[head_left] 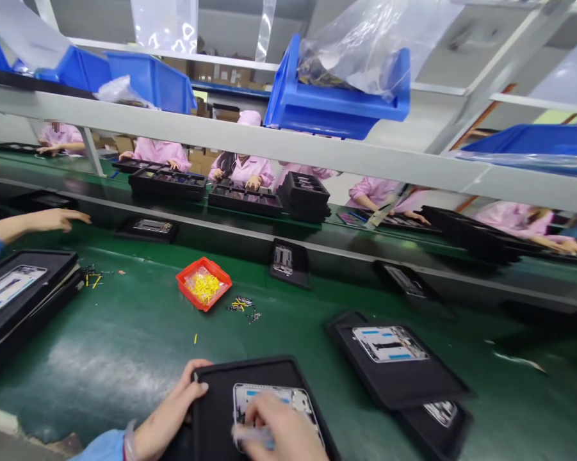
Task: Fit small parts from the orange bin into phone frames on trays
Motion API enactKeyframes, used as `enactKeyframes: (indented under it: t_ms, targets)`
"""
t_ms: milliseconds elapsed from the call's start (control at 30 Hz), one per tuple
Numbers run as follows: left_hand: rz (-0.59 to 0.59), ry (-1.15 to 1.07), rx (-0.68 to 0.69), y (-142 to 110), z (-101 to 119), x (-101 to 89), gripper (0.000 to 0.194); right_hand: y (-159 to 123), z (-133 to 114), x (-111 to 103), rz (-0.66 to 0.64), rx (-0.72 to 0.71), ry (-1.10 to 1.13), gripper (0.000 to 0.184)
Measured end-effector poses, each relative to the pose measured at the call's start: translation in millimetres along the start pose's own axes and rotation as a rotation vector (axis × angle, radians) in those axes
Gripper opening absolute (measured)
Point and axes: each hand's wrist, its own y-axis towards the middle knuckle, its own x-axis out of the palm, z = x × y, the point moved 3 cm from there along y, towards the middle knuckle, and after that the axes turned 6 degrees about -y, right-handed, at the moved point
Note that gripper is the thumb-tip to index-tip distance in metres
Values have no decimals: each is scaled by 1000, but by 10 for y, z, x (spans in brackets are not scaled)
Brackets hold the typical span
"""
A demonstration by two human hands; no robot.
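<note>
A black tray (273, 371) lies at the near edge of the green bench, with a silver phone frame (298, 398) in it. My left hand (168, 416) grips the tray's left edge, thumb on top of the rim. My right hand (281, 432) rests over the phone frame with its fingers curled together; it is blurred by motion, and something thin and pale may be pinched in it. A small orange bin (203, 283) of yellow parts sits further out on the bench, with loose small parts (243, 306) beside it.
Stacked black trays with phone frames (398, 365) lie to my right, another stack (14, 294) to my left. A co-worker's arm (33, 223) reaches in at left. Trays (288, 262) ride the conveyor; people in pink work across it. Blue bins (336, 96) hang overhead.
</note>
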Motion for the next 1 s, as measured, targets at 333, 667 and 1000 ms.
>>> enactKeyframes:
  t_ms: [333, 667, 1000]
  targets:
    - [100, 640, 371, 271, 266, -137, 21, 1553, 469, -251, 44, 237, 88, 6]
    - [195, 918, 606, 261, 288, -104, 24, 1737, 584, -111, 60, 162, 212, 10]
    - [148, 843, 633, 535, 785, 46, 20, 1673, 597, -191, 108, 90, 641, 10]
